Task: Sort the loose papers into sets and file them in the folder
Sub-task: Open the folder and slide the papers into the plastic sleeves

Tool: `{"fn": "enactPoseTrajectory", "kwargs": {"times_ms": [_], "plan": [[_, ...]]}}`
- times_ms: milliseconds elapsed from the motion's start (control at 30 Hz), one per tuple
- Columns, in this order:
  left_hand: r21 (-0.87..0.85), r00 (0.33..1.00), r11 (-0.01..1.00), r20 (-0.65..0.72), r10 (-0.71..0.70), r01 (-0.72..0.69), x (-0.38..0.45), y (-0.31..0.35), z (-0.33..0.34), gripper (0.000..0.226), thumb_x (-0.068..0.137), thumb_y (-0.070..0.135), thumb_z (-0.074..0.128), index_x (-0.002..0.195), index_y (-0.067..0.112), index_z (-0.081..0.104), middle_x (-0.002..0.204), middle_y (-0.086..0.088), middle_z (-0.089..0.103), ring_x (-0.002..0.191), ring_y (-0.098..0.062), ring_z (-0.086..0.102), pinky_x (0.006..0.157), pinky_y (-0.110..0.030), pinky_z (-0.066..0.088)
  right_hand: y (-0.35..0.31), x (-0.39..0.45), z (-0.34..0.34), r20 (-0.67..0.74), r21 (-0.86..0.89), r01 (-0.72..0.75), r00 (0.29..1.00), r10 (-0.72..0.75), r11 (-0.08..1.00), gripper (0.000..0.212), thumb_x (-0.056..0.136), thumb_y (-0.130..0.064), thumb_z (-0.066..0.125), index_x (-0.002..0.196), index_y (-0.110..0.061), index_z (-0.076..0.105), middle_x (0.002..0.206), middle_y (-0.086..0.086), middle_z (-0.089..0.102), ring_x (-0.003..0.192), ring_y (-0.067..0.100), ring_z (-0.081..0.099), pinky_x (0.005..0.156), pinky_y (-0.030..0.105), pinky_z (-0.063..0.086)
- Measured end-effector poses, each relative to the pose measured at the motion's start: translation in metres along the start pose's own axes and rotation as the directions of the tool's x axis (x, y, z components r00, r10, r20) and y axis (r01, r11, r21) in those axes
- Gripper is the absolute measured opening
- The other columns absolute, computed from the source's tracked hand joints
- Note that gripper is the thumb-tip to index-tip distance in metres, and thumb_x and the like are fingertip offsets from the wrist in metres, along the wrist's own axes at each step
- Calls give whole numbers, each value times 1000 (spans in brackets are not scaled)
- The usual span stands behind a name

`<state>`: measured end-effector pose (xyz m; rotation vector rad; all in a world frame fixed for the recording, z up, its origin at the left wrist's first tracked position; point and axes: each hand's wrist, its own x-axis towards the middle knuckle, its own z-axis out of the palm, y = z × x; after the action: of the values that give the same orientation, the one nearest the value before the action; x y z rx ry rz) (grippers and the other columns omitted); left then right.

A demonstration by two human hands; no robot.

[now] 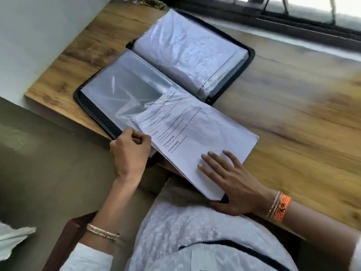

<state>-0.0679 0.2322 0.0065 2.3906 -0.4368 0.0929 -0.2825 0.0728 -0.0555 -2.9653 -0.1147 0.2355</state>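
While the left hand [130, 153] is pinching the near edge of a clear plastic sleeve [121, 90] with curled fingers, the black zip folder [93, 108] is lying open on the wooden table [293, 94]. To its right, the stack of printed papers [205, 133] is lying partly tucked into that sleeve and overhanging the table's near edge. The right hand [234, 184] is resting on the stack, fingers straight and spread.

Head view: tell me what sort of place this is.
Probably a home or office workspace beside a window: a wooden desk, a window frame along its far side, and an open folder with printed papers lying on it.
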Motion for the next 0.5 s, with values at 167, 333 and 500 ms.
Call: {"fn": "enactPoseTrajectory", "kwargs": {"times_ms": [167,333,500], "plan": [[6,1000,1000,10,26,-26,8,-3,2,13,79,13,63,68,6,62,55,-1,60,53,-24,58,60,-28,49,9,-15,5,-97,23,-1,995,3,1000,76,84,-49,48,148,-13,28,150,12,38,138,30,37,110,52,22],[17,997,997,27,79,-79,1,-10,4,14,82,13,62,69,7,61,57,-1,60,54,-24,59,56,-28,46,19,19,4,-155,75,-45,986,56,996,54,89,-15,35,144,-13,36,143,10,48,131,29,46,111,45,24],[227,988,964,98,120,-140,-10,-19,7,13,87,21,61,79,11,61,71,-9,67,66,-33,62,58,-35,46,16,85,-5,-154,-48,99,982,-105,994,50,94,-17,31,144,-15,41,141,12,49,128,32,49,106,48,36]]}}
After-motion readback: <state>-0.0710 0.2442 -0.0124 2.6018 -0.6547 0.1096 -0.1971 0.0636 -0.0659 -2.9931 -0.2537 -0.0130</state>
